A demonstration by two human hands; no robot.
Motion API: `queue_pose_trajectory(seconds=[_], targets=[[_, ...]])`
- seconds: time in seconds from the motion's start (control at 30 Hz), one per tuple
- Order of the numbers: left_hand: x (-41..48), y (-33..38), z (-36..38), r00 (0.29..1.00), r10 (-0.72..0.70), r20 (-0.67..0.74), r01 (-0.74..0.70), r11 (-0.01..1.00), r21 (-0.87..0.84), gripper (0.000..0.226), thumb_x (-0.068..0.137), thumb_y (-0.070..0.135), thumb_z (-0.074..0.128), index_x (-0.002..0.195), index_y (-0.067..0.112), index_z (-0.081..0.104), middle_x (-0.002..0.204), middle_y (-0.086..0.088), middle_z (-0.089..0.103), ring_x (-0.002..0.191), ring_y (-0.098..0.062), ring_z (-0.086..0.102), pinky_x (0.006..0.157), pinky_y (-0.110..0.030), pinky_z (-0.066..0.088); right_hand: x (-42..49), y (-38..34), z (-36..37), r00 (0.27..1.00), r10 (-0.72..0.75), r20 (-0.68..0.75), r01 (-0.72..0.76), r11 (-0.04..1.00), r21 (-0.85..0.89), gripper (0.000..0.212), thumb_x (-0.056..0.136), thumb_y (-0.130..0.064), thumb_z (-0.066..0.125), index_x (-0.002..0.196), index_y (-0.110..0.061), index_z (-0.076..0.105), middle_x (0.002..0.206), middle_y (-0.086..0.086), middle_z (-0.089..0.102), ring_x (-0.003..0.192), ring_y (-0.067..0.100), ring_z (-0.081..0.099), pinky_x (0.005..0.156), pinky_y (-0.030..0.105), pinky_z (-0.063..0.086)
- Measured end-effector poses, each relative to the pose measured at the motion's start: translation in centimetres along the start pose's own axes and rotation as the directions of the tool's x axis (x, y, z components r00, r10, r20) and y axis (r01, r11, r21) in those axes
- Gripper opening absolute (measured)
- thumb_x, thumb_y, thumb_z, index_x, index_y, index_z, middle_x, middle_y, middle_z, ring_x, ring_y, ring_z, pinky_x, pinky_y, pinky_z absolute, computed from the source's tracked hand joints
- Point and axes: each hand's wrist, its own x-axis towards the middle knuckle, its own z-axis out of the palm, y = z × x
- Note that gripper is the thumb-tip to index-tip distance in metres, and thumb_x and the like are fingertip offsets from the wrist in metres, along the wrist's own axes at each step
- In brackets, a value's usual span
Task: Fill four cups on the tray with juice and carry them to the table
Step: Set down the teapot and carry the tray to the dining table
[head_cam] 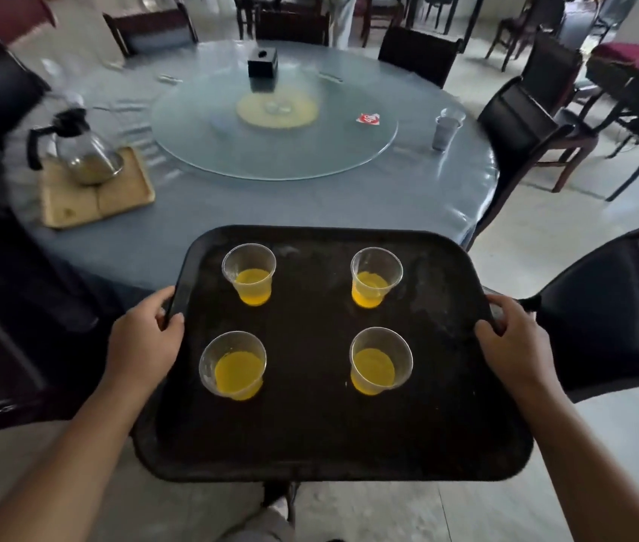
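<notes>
1. Nearest the camera, filling the lower middle of the frame, was the black tray (310, 436), held level in the air just short of the round desk (271, 213).
2. At the tray's left edge, the left hand (142, 342) had its fingers closed around the rim, thumb on top; at the right edge, the right hand (513, 342) gripped the rim the same way.
3. Four clear plastic cups stood upright and well apart in a square on the tray: upper-left cup (249, 273), upper-right cup (375, 276), lower-left cup (232, 363), lower-right cup (380, 359).
4. Each cup held orange juice, roughly a third to half full; none looked spilled.
5. Filling appeared done, so the step in hand was the carry to the desk.
6. The next move probably called for lowering the tray onto the bare blue cloth at the desk's near edge, keeping it level so the light cups did not slide or tip.
7. In the left of the frame, a glass pitcher (83, 150) sat on a wooden tray (114, 205), nearly empty, with a dark residue at its bottom.
8. Toward the right of the desk stood another clear cup (447, 129); its contents could not be told.
</notes>
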Motion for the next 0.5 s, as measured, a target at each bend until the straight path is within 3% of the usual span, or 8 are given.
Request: queue_pose_trajectory(seconds=[0.17, 0.3, 0.5], targets=[[4.6, -1.6, 0.8, 0.999, -0.043, -0.017, 0.043, 0.999, 0.001, 0.044, 0.096, 0.008, 0.067, 0.140, 0.005, 0.064, 0.102, -0.022, 0.072, 0.105, -0.043, 0.067, 0.098, -0.052, 0.051, 4.6, -2.9, 3.4, 1.000, -0.027, 0.008, 0.027, 0.999, -0.037, 0.041, 0.090, -0.013, 0.060, 0.130, -0.021, 0.061, 0.087, 0.003, 0.070, 0.077, 0.019, 0.057, 0.070, 0.027, 0.025], [9.6, -2.4, 2.0, 0.999, -0.047, -0.015, 0.047, 0.999, 0.001, 0.045, 0.096, 0.007, 0.066, 0.141, 0.002, 0.062, 0.116, -0.027, 0.072, 0.113, -0.045, 0.066, 0.103, -0.053, 0.051, 8.2, -5.1, 6.1, 1.000, -0.020, 0.016, 0.020, 1.000, -0.024, 0.042, 0.089, -0.013, 0.060, 0.131, -0.020, 0.061, 0.075, -0.002, 0.064, 0.070, 0.016, 0.059, 0.072, 0.034, 0.043], [16.2, -3.0, 3.1, 0.996, -0.088, -0.012, 0.088, 0.996, -0.026, 0.044, 0.097, 0.006, 0.065, 0.142, 0.002, 0.061, 0.123, -0.027, 0.070, 0.120, -0.044, 0.063, 0.105, -0.049, 0.047, 13.2, -8.4, 9.6, 1.000, 0.000, 0.021, 0.000, 1.000, -0.019, 0.042, 0.089, -0.011, 0.060, 0.129, -0.022, 0.060, 0.073, -0.001, 0.062, 0.071, 0.015, 0.059, 0.072, 0.036, 0.045]])
